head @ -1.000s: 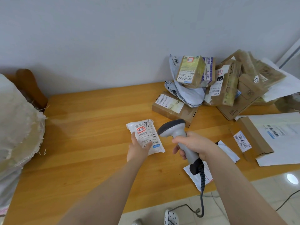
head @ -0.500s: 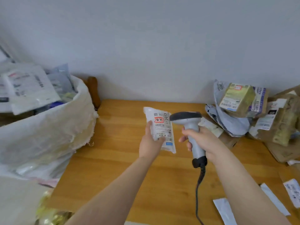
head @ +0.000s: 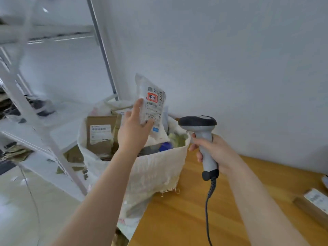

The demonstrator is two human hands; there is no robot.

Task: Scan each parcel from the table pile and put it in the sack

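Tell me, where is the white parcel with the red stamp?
Head view, centre: the parcel is against the left hand, above the open sack, left of the scanner.
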